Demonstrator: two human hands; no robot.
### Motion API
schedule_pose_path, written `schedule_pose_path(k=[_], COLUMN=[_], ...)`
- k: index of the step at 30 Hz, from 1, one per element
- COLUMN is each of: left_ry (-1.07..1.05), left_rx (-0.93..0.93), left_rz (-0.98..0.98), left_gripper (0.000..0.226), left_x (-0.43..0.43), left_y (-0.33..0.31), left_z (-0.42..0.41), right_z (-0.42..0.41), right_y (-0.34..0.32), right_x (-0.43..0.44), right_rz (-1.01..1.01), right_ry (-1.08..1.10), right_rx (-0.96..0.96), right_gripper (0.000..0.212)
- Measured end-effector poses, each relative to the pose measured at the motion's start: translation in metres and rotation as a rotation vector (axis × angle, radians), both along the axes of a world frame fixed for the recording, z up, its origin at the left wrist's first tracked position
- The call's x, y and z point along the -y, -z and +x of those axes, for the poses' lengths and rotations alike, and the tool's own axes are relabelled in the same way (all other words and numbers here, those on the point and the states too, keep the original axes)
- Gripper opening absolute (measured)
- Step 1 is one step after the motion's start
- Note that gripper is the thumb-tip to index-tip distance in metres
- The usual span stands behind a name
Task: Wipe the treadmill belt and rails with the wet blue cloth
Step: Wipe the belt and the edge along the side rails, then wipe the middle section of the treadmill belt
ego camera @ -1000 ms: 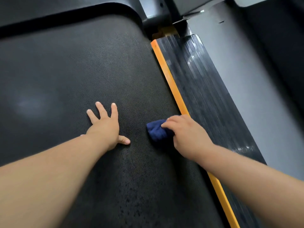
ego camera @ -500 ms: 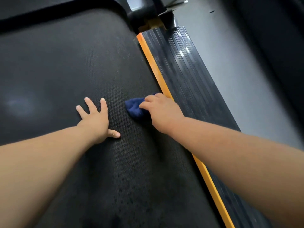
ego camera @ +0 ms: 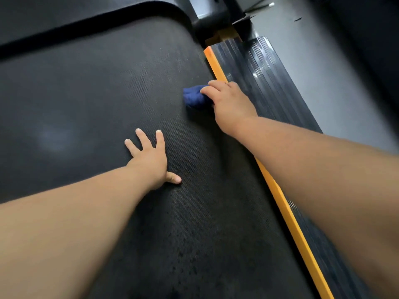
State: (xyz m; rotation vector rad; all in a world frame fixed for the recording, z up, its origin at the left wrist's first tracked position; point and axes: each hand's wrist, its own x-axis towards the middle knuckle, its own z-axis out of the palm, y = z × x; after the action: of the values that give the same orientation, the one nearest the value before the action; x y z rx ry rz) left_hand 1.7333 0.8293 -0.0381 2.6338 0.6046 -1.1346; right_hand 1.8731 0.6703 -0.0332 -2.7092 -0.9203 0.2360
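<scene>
Gripping one blue cloth: one right hand

Dark textured treadmill belt fills the left and centre. Left hand lies flat on the belt near its middle, fingers spread. Right hand, farther ahead and to the right, holds the bunched blue cloth on the belt, just beside the long orange edge strip. Right of the strip runs the black ribbed side rail; beyond it lies the grey floor.

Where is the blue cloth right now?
In the head view, right of centre, the blue cloth lies on the belt, gripped by the right hand, left of the orange strip.
</scene>
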Motion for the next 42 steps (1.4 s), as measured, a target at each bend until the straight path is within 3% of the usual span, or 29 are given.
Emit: schedule_pose_path(k=[3, 15, 18, 20, 23, 25, 28, 32, 34, 36, 38, 42], left_ry=[0.002, -0.03, -0.038, 0.118, 0.459, 0.664, 0.765, 0.828, 0.672, 0.413, 0.318, 0.654], left_rx=[-0.007, 0.058, 0.142, 0.281, 0.505, 0.608, 0.751, 0.901, 0.859, 0.858, 0.877, 0.833], left_rz=[0.0, 0.004, -0.079, -0.23, -0.351, -0.336, -0.401, -0.303, -0.356, -0.436, -0.507, -0.667], left_gripper=[0.136, 0.137, 0.123, 0.105, 0.085, 0.069, 0.041, 0.044, 0.049, 0.044, 0.034, 0.035], left_x=[-0.002, 0.001, 0.007, 0.033, 0.098, 0.131, 0.136, 0.103, 0.109, 0.131, 0.152, 0.16], left_y=[0.0, -0.005, -0.008, -0.013, -0.01, 0.005, 0.026, 0.041, 0.038, 0.037, 0.039, 0.044], left_z=[0.001, -0.003, -0.016, -0.031, -0.049, -0.053, -0.044, -0.013, -0.007, -0.022, -0.056, -0.115], right_z=[0.0, -0.13, -0.137, -0.132, -0.117, -0.113, -0.126, -0.148, -0.151, -0.151, -0.152, -0.156], right_y=[0.001, -0.005, -0.023, -0.041, -0.054, -0.049, -0.032, -0.023, -0.023, -0.024, -0.026, -0.028], right_x=[-0.012, 0.094, 0.106, 0.115, 0.142, 0.163, 0.188, 0.19, 0.193, 0.199, 0.204, 0.208], right_rz=[-0.124, -0.168, -0.171, -0.056, 0.115, -0.014, -0.22, -0.292, -0.328, -0.351, -0.368, -0.419], right_ry=[-0.029, -0.203, -0.185, -0.062, 0.242, 0.382, 0.343, 0.149, 0.089, 0.09, 0.103, 0.071], right_rx=[-0.06, -0.265, -0.389, -0.44, -0.155, -0.084, -0.118, -0.241, -0.282, -0.306, -0.321, -0.335], right_gripper=[0.042, 0.05, 0.047, 0.046, 0.047, 0.046, 0.048, 0.055, 0.057, 0.058, 0.061, 0.066])
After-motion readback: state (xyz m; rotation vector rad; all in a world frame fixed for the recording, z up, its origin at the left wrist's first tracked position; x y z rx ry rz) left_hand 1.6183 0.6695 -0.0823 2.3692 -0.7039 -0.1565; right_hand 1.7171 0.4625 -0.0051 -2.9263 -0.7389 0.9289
